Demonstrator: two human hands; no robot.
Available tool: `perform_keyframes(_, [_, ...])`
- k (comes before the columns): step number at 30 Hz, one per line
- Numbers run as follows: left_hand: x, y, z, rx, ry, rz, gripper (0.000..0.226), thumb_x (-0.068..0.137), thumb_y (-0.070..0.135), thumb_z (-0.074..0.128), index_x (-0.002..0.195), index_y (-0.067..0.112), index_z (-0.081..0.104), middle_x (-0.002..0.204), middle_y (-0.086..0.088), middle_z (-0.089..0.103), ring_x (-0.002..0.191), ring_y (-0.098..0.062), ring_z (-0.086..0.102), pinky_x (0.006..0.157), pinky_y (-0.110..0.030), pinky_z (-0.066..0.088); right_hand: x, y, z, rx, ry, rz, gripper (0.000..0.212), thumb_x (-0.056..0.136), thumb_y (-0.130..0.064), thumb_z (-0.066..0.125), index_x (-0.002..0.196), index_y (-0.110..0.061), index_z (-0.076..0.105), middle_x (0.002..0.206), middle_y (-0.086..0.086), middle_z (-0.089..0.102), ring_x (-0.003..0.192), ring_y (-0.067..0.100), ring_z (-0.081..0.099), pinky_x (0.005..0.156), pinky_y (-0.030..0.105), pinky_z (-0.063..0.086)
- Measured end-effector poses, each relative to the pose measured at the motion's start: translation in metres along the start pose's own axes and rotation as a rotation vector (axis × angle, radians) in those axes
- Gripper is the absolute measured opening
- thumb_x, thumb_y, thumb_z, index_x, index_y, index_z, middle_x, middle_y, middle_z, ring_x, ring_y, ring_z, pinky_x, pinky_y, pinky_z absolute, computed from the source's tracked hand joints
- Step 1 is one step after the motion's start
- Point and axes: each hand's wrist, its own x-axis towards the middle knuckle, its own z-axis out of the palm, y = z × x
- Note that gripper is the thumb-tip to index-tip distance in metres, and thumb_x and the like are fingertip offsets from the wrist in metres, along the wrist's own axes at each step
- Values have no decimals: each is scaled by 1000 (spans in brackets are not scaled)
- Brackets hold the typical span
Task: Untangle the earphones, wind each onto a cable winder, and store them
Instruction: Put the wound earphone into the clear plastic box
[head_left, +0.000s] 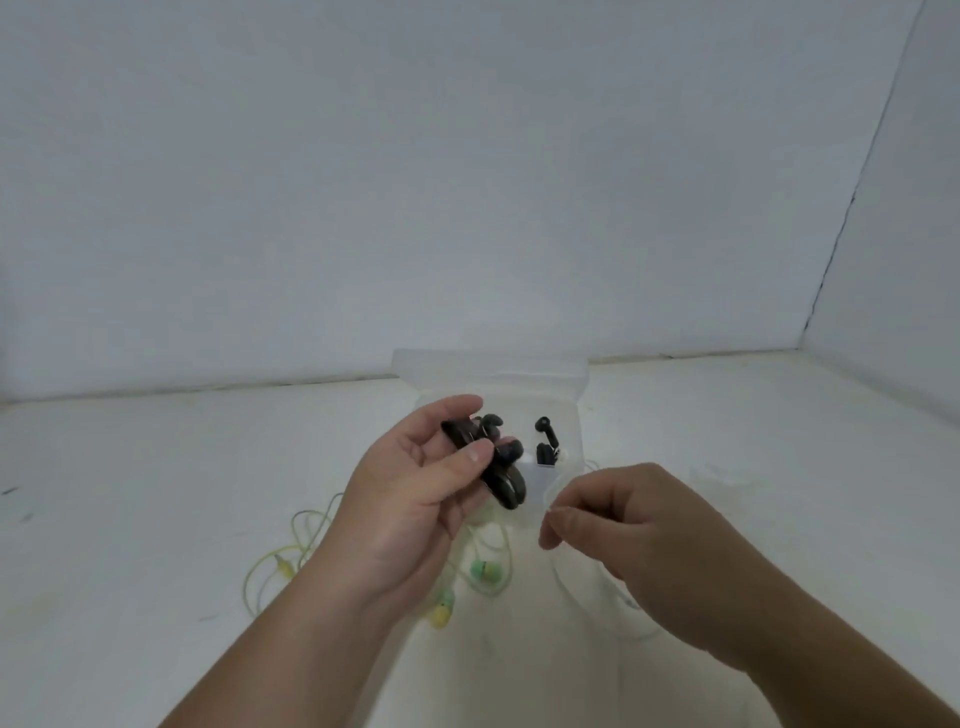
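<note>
My left hand (415, 499) is raised over the table, palm up, and grips a bundle of black earphones (496, 462) wound into a tight loop, with the earbuds poking out above the thumb. My right hand (639, 540) pinches a thin white cable (553, 491) between thumb and forefinger. That cable curves down to the table under the hand. A yellow-green earphone cable (306, 540) lies loose on the table beneath my left forearm, with a green earbud (485, 570) and a yellow earbud (441, 613). Small black pieces (544, 441) sit inside a clear box.
The clear plastic box (519, 374) stands open just behind my hands, its lid tilted against the white wall. The white table (156, 467) extends left and right. A wall corner rises at the far right.
</note>
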Motion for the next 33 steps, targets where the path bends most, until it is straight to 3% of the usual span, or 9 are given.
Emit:
perform_keyframes(4, [0, -2, -4, 155, -27, 88, 30, 59, -1, 83, 82, 18, 76, 87, -17, 73, 88, -29, 72, 80, -30, 58, -3, -4, -2, -28, -73, -15, 26, 92, -20, 60, 70, -19, 73, 54, -2, 40, 52, 14, 35, 49, 20, 29])
perform_keyframes(6, [0, -2, -4, 221, -51, 126, 31, 54, 10, 85, 81, 21, 76, 88, -16, 74, 89, -30, 70, 81, -29, 55, -3, -5, -3, -39, -81, -40, 24, 89, -28, 60, 69, -22, 73, 53, -5, 41, 53, 13, 37, 51, 21, 30])
perform_keyframes(8, [1, -3, -5, 239, -51, 146, 28, 59, 4, 81, 81, 20, 76, 90, -15, 74, 84, -24, 69, 75, -23, 54, -5, -6, -5, -57, -99, -54, 22, 84, -31, 58, 69, -23, 72, 51, -9, 41, 51, 9, 37, 52, 19, 31])
perform_keyframes(11, [-1, -4, -4, 346, -77, 162, 28, 68, 2, 69, 84, 23, 77, 95, -9, 75, 85, -14, 67, 78, -22, 52, -8, -10, -6, -65, -150, -65, 26, 93, -21, 61, 69, -20, 73, 48, -11, 39, 45, 4, 33, 48, 15, 28])
perform_keyframes(17, [-8, -8, 3, 493, -198, 103, 28, 75, 7, 61, 89, 23, 79, 87, 1, 73, 85, -11, 64, 83, -24, 50, -7, -9, -12, -61, 145, -80, 26, 91, -19, 62, 67, -14, 70, 43, -9, 36, 40, 6, 29, 41, 15, 24])
perform_keyframes(22, [-8, -8, 4, 468, -231, 116, 25, 74, 5, 57, 80, 22, 75, 87, 0, 70, 82, -17, 61, 80, -25, 49, -4, -4, -14, -65, 246, -73, 24, 91, -24, 62, 69, -13, 67, 73, 11, 65, 64, 26, 59, 61, 35, 51])
perform_keyframes(25, [-9, -7, 6, 444, -214, 111, 26, 72, 3, 57, 75, 22, 75, 87, 3, 72, 79, -14, 65, 75, -21, 51, -3, -5, -12, 74, 201, -1, 25, 93, -22, 61, 71, -15, 71, 69, 6, 71, 68, 20, 71, 66, 37, 61])
perform_keyframes(30, [-14, -9, 6, 501, -202, 59, 35, 65, 4, 62, 93, 22, 75, 74, 0, 69, 75, -14, 62, 77, -24, 46, -4, -8, -10, 118, 200, 17, 28, 92, -11, 59, 66, -7, 70, 63, 7, 72, 61, 17, 72, 64, 29, 60])
perform_keyframes(33, [-16, -11, 12, 613, -172, 141, 32, 75, 5, 78, 103, 19, 74, 63, 19, 62, 63, -1, 57, 69, -15, 46, -5, -9, -9, 121, 210, 22, 28, 92, -10, 59, 66, -5, 70, 62, 8, 72, 59, 16, 71, 61, 24, 58])
